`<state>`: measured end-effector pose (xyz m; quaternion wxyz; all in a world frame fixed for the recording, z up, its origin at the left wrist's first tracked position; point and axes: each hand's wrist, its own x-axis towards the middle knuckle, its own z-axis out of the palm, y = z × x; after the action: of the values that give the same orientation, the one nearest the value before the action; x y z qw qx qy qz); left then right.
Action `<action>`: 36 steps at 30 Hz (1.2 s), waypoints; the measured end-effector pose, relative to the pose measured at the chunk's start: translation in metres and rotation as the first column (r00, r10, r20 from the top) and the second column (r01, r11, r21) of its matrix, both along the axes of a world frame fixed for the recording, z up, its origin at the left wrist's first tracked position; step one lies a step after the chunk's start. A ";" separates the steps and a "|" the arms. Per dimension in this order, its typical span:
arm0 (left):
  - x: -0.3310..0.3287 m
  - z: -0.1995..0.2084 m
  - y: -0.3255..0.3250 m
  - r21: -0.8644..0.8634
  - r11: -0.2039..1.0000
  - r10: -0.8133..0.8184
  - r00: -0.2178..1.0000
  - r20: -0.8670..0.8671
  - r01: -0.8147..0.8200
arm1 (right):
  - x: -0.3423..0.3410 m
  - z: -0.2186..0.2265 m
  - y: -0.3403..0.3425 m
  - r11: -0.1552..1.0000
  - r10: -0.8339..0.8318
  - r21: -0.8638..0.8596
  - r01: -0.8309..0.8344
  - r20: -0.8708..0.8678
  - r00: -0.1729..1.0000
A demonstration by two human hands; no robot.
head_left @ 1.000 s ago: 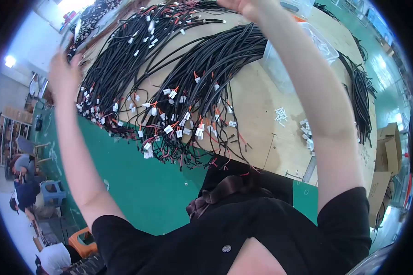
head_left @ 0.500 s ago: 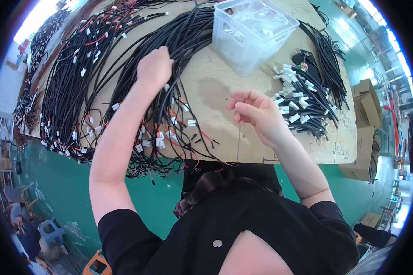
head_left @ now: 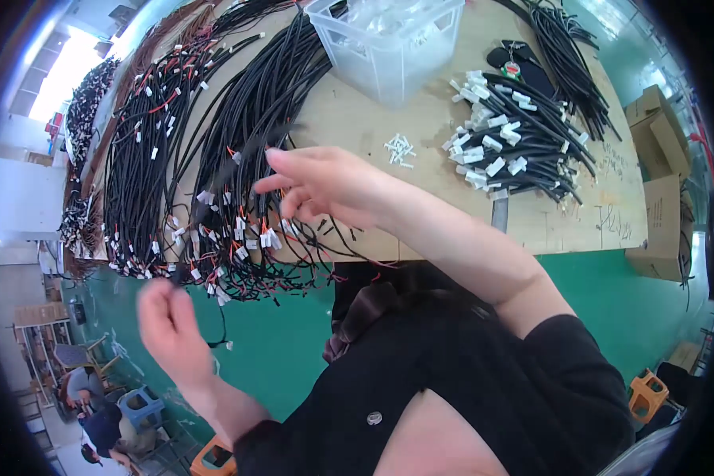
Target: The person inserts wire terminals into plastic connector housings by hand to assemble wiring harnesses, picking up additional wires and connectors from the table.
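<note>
My left hand (head_left: 170,329), blurred by motion, is off the table's front left edge, its fingers closed on a black cable (head_left: 250,149). That cable is a smeared dark streak running up from the hand over the middle bundle. My right hand (head_left: 329,186) hovers over the same bundle of black cables (head_left: 246,95), thumb and fingers apart, nothing visible in it. Along the bundle's near end are white connectors (head_left: 268,238) and thin red, orange and black wire ends. A small pile of white plastic pieces (head_left: 399,149) lies right of my right hand.
A clear plastic bin (head_left: 389,67) holding bags stands at the table's far side. Short black cables with white connectors (head_left: 492,143) lie at the right, near a keychain (head_left: 512,70). Another cable bundle (head_left: 139,174) covers the left. Cardboard boxes (head_left: 662,222) stand beyond the right edge.
My left hand has come back from the bundle toward me, drawing a cable out past the front edge. My right hand has moved left over the bundle, uncovering the small white pieces.
</note>
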<state>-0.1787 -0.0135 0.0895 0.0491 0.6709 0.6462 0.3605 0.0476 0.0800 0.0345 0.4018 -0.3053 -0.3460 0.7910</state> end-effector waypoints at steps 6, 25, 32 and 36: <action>-0.036 -0.045 -0.072 -0.188 0.965 -0.089 0.906 0.413 0.180 | 0.012 0.005 -0.013 0.945 -0.294 0.022 0.327 -0.385 0.875; 0.186 -0.068 -0.011 -0.119 0.487 -0.219 0.253 0.942 0.865 | 0.105 -0.020 -0.129 0.729 -0.608 0.569 0.380 0.283 0.742; 0.195 -0.071 -0.014 -0.189 0.490 -0.301 0.369 0.879 0.851 | 0.123 -0.030 -0.133 0.737 -0.602 0.523 0.428 0.222 0.767; 0.193 -0.071 -0.012 -0.255 0.376 -0.146 0.328 0.933 0.891 | 0.123 -0.037 -0.139 0.789 -0.540 0.428 0.441 0.140 0.830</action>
<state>0.0139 -0.0256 0.0183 0.7362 0.5276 0.3324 0.2630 0.1705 -0.0593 -0.0021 0.5978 -0.4012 -0.4482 0.5299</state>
